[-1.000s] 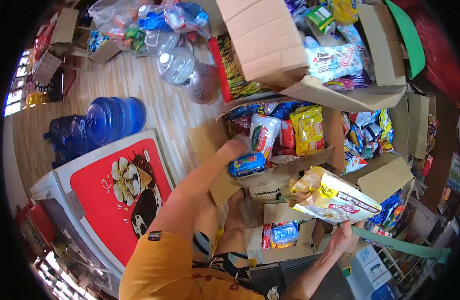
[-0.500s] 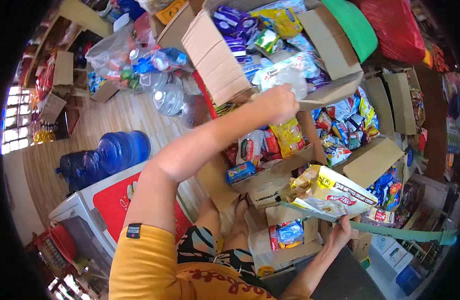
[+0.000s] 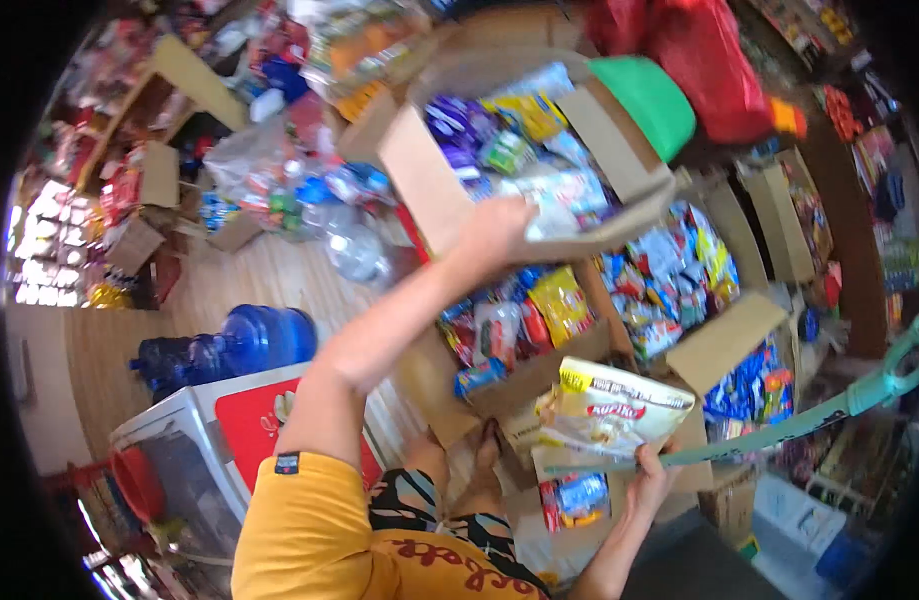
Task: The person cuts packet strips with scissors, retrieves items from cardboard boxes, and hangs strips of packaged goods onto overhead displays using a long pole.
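Note:
My right hand (image 3: pixel 651 472) is closed on the lower edge of a cream and yellow Kopiko coffee pouch (image 3: pixel 614 412). A long green strip (image 3: pixel 779 438) with a looped end runs through the same grip and out to the right. My left hand (image 3: pixel 501 228) is closed at the near edge of an open cardboard box (image 3: pixel 624 222), beside a whitish translucent pack (image 3: pixel 551 215). Blur hides what its fingers hold. Purple packs (image 3: pixel 459 125) and a yellow pack (image 3: pixel 531 118) lie in that box.
Below it, another box holds a yellow bag (image 3: pixel 561 305) and other packs. Colourful sachets (image 3: pixel 669 270) fill a box to the right. Blue water jugs (image 3: pixel 264 335) stand left, behind a white appliance with a red panel (image 3: pixel 244 430). A green curved object (image 3: pixel 649 105) is at the back.
My left hand has shifted left and slightly down along the box's near side. The coffee pouch has tilted flatter, and the green strip's far end has swung up. The whole view has shifted.

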`<control>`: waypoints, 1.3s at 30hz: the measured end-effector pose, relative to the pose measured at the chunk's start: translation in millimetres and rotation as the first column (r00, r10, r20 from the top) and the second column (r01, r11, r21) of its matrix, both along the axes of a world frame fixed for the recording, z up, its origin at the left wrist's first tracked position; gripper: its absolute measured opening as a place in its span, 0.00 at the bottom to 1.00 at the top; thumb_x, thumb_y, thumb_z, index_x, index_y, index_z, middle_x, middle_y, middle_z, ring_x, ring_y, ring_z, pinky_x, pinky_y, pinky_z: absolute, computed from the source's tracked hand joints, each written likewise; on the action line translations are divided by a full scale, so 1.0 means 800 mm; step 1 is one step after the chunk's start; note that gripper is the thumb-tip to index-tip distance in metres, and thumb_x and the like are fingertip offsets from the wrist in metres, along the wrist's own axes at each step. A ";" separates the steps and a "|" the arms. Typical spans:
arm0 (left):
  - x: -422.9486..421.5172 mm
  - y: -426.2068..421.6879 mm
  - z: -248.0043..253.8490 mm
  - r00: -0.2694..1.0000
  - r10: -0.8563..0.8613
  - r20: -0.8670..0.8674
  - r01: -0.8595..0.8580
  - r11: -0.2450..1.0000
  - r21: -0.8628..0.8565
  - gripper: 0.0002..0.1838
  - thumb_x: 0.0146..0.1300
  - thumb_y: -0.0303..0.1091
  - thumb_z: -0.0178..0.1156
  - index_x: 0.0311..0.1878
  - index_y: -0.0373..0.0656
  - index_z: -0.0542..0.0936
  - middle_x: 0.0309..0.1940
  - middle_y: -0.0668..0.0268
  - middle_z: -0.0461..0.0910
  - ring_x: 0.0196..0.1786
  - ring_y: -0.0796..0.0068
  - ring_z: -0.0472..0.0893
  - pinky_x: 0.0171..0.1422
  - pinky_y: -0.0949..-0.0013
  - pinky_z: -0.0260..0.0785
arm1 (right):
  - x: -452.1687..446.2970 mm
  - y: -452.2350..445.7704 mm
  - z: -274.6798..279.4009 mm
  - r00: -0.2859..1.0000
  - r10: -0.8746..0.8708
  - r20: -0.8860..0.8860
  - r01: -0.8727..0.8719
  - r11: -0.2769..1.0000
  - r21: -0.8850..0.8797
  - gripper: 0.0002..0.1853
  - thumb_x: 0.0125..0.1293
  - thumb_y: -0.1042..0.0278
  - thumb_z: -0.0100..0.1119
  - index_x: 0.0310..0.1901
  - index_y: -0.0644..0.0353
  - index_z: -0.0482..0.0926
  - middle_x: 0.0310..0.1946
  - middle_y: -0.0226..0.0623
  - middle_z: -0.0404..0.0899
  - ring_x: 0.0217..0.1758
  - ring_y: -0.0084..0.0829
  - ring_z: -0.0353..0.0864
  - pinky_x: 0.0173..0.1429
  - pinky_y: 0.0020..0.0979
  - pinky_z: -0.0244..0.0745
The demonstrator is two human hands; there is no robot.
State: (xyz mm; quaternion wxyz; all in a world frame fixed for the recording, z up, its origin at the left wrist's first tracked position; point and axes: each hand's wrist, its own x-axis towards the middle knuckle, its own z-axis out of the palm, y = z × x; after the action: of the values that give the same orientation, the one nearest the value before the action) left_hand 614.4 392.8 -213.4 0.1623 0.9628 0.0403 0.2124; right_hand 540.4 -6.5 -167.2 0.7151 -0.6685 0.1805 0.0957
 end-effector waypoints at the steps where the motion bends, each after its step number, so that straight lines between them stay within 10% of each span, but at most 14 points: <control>1: -0.039 -0.010 0.013 0.996 0.062 -0.062 -0.067 0.994 -0.082 0.06 0.51 0.33 0.55 0.27 0.41 0.76 0.22 0.54 0.75 0.29 0.52 0.77 0.35 0.57 0.71 | -0.004 0.024 0.026 0.999 0.037 0.037 -0.038 0.999 0.034 0.16 0.40 0.80 0.65 0.34 0.67 0.72 0.32 0.35 0.73 0.35 0.26 0.72 0.45 0.30 0.68; 4: -0.170 -0.033 0.081 0.809 -0.300 -0.506 -0.046 0.826 -0.562 0.23 0.62 0.54 0.51 0.38 0.40 0.78 0.33 0.54 0.78 0.37 0.61 0.79 0.41 0.60 0.71 | -0.020 0.049 0.053 0.960 0.269 0.077 -0.272 0.962 0.035 0.15 0.39 0.79 0.66 0.32 0.65 0.72 0.28 0.33 0.73 0.31 0.25 0.70 0.43 0.28 0.67; 6: -0.254 -0.056 0.037 0.785 -0.550 -0.284 -0.166 0.255 -0.953 0.28 0.63 0.58 0.47 0.54 0.45 0.73 0.46 0.69 0.74 0.47 0.77 0.73 0.49 0.67 0.70 | -0.025 0.075 0.100 0.924 0.381 0.035 -0.382 0.923 0.035 0.16 0.37 0.81 0.66 0.31 0.64 0.73 0.27 0.32 0.73 0.32 0.25 0.71 0.41 0.27 0.67; 7: -0.296 -0.070 0.016 0.794 -0.525 -0.307 -0.387 -0.047 -0.921 0.27 0.67 0.54 0.43 0.62 0.47 0.65 0.55 0.70 0.69 0.53 0.77 0.71 0.55 0.67 0.68 | -0.032 0.091 0.116 0.898 0.441 0.010 -0.441 0.896 0.062 0.16 0.37 0.83 0.66 0.31 0.63 0.73 0.27 0.31 0.73 0.32 0.25 0.71 0.40 0.28 0.68; 10: -0.401 -0.104 0.049 0.989 -0.146 -0.027 -0.086 -0.414 -0.906 0.34 0.64 0.54 0.49 0.68 0.48 0.54 0.65 0.67 0.59 0.66 0.71 0.59 0.68 0.62 0.53 | -0.055 0.144 0.141 0.782 0.599 0.174 -0.624 0.751 0.218 0.16 0.39 0.82 0.62 0.34 0.65 0.72 0.30 0.33 0.75 0.30 0.27 0.75 0.37 0.29 0.73; 11: -0.436 -0.119 0.060 0.997 -0.049 0.053 0.029 -0.409 -0.912 0.38 0.63 0.54 0.51 0.70 0.49 0.50 0.68 0.67 0.55 0.70 0.69 0.55 0.72 0.60 0.47 | -0.068 0.156 0.181 0.688 0.706 0.168 -0.726 0.667 0.167 0.19 0.51 0.80 0.64 0.45 0.70 0.71 0.42 0.47 0.76 0.40 0.36 0.78 0.45 0.36 0.75; 12: -0.445 -0.142 0.161 0.992 0.105 0.067 0.091 -0.242 -0.966 0.32 0.65 0.48 0.50 0.68 0.45 0.54 0.62 0.71 0.62 0.63 0.76 0.63 0.66 0.69 0.55 | -0.081 0.175 0.199 0.703 0.681 0.204 -0.705 0.631 0.324 0.22 0.44 0.88 0.65 0.45 0.73 0.73 0.41 0.41 0.76 0.40 0.30 0.77 0.44 0.30 0.74; 16: -0.519 -0.151 0.203 0.900 0.432 0.051 0.063 -0.014 -0.998 0.33 0.64 0.52 0.51 0.65 0.40 0.58 0.59 0.68 0.65 0.61 0.77 0.64 0.64 0.71 0.56 | -0.120 0.230 0.209 0.497 0.840 0.216 -0.864 0.459 0.206 0.19 0.46 0.82 0.67 0.42 0.71 0.75 0.34 0.37 0.77 0.32 0.26 0.76 0.39 0.29 0.72; 20: -0.570 -0.143 0.281 0.692 0.719 -0.063 -0.624 0.551 -0.554 0.33 0.56 0.56 0.59 0.51 0.33 0.72 0.44 0.55 0.75 0.51 0.63 0.71 0.54 0.65 0.64 | -0.176 0.284 0.234 0.367 0.816 0.447 -0.928 0.350 0.124 0.17 0.52 0.76 0.65 0.44 0.67 0.74 0.29 0.29 0.76 0.27 0.22 0.73 0.35 0.25 0.69; 22: -0.584 -0.134 0.318 0.635 0.772 -0.018 -0.661 0.531 -0.530 0.30 0.53 0.51 0.64 0.53 0.40 0.73 0.44 0.54 0.74 0.46 0.60 0.73 0.53 0.63 0.64 | -0.216 0.309 0.265 0.510 0.768 0.388 -0.846 0.367 0.386 0.11 0.41 0.82 0.63 0.28 0.63 0.73 0.23 0.31 0.75 0.24 0.24 0.73 0.32 0.26 0.69; 27: -0.625 -0.068 0.335 0.537 0.793 0.287 -0.792 0.592 -0.151 0.21 0.51 0.49 0.65 0.35 0.38 0.77 0.25 0.59 0.67 0.35 0.64 0.69 0.41 0.61 0.60 | -0.256 0.363 0.294 0.395 0.830 0.393 -0.903 0.272 0.333 0.09 0.45 0.80 0.62 0.28 0.62 0.72 0.22 0.28 0.73 0.22 0.22 0.71 0.29 0.25 0.67; 31: -0.640 -0.027 0.360 0.532 0.828 0.175 -0.720 0.551 -0.422 0.19 0.54 0.44 0.64 0.29 0.35 0.73 0.27 0.57 0.72 0.32 0.60 0.72 0.37 0.64 0.63 | -0.274 0.400 0.312 0.341 0.846 0.409 -0.917 0.205 0.341 0.13 0.49 0.83 0.59 0.39 0.66 0.77 0.30 0.31 0.78 0.29 0.21 0.75 0.37 0.24 0.70; 33: -0.636 0.012 0.343 0.535 0.791 0.295 -0.346 0.525 -0.778 0.13 0.58 0.33 0.61 0.43 0.36 0.77 0.36 0.61 0.80 0.37 0.77 0.76 0.43 0.72 0.68 | -0.279 0.425 0.316 0.300 0.856 0.421 -0.935 0.177 0.307 0.14 0.51 0.82 0.59 0.42 0.65 0.77 0.33 0.31 0.79 0.32 0.22 0.76 0.39 0.23 0.71; 39: -0.626 0.102 0.372 0.495 0.761 0.419 -0.139 0.546 -0.826 0.10 0.60 0.29 0.58 0.42 0.34 0.77 0.36 0.68 0.79 0.38 0.82 0.75 0.44 0.76 0.67 | -0.276 0.505 0.324 0.233 0.827 0.512 -0.972 0.217 0.093 0.09 0.56 0.70 0.61 0.37 0.64 0.78 0.29 0.28 0.77 0.31 0.17 0.72 0.37 0.22 0.66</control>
State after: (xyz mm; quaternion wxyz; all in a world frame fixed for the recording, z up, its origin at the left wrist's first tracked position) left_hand 113.4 474.6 84.0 0.4457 0.5881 0.3239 0.5921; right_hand 319.5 397.5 91.9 0.6532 -0.4874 -0.4072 0.4123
